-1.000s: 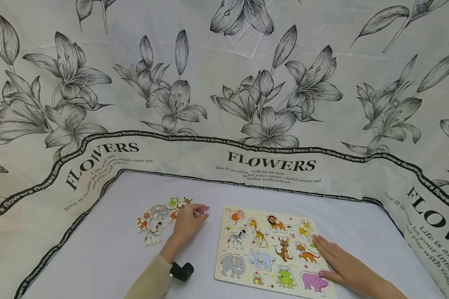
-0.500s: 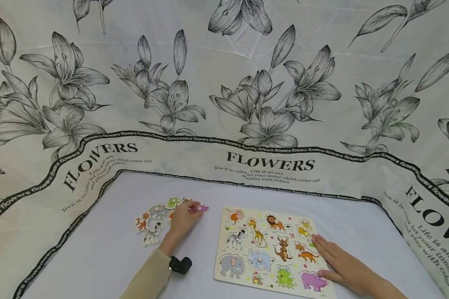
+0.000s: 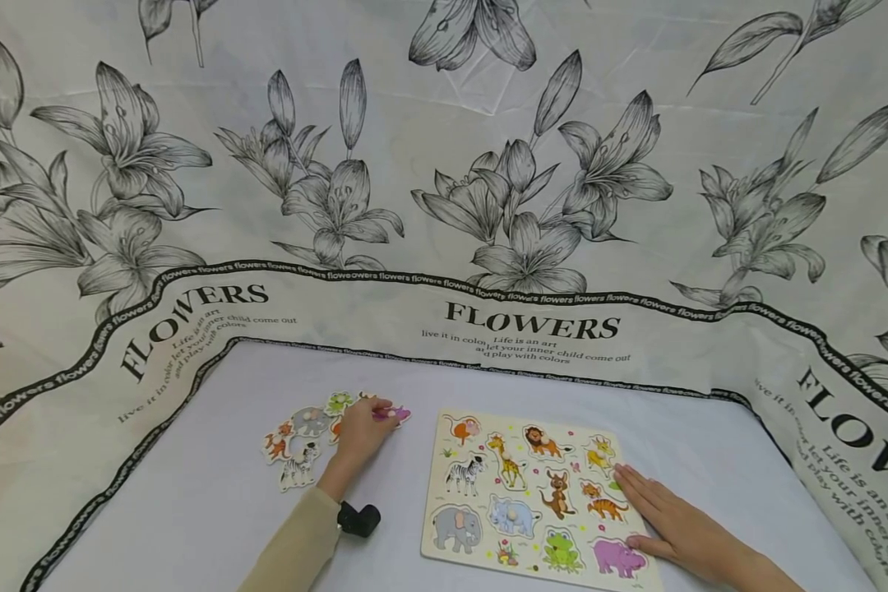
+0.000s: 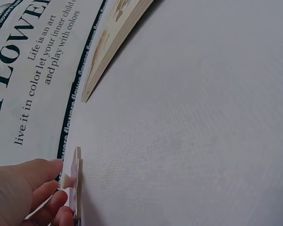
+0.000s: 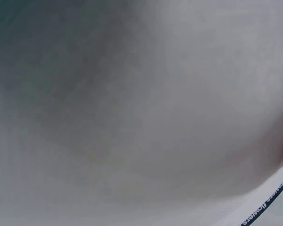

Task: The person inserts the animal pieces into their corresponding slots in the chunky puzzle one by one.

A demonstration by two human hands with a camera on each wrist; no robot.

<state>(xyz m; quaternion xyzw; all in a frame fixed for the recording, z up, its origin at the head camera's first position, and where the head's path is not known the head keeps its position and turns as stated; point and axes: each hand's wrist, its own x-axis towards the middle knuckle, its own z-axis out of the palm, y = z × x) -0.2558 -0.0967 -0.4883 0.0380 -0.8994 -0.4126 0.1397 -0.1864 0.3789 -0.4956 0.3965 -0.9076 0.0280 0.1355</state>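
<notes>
My left hand [image 3: 361, 429] is over the right end of a cluster of animal puzzle pieces, by the purple hippo piece [image 3: 400, 414]. In the left wrist view, that piece's pale knob [image 4: 67, 181] shows between the thumb and the bent fingers, with a gap around it. My right hand [image 3: 673, 520] rests with straight fingers on the right edge of the wooden puzzle board [image 3: 481, 561]. The board bears animal pictures; the blue elephant piece [image 3: 513, 516] sits in it with its knob up. The right wrist view is mostly blurred pale cloth.
Left of my left hand lie a grey elephant piece [image 3: 309, 422], a zebra piece [image 3: 299, 464], a tiger piece [image 3: 277, 442] and a frog piece [image 3: 339, 402]. Other pieces are partly hidden under the hand. White cloth [image 3: 200, 510] covers the table; a flower-printed curtain [image 3: 385, 312] surrounds it.
My left hand has drawn back slightly to the left, so more of the purple hippo piece shows. The right hand stays on the board; the whole view has shifted slightly.
</notes>
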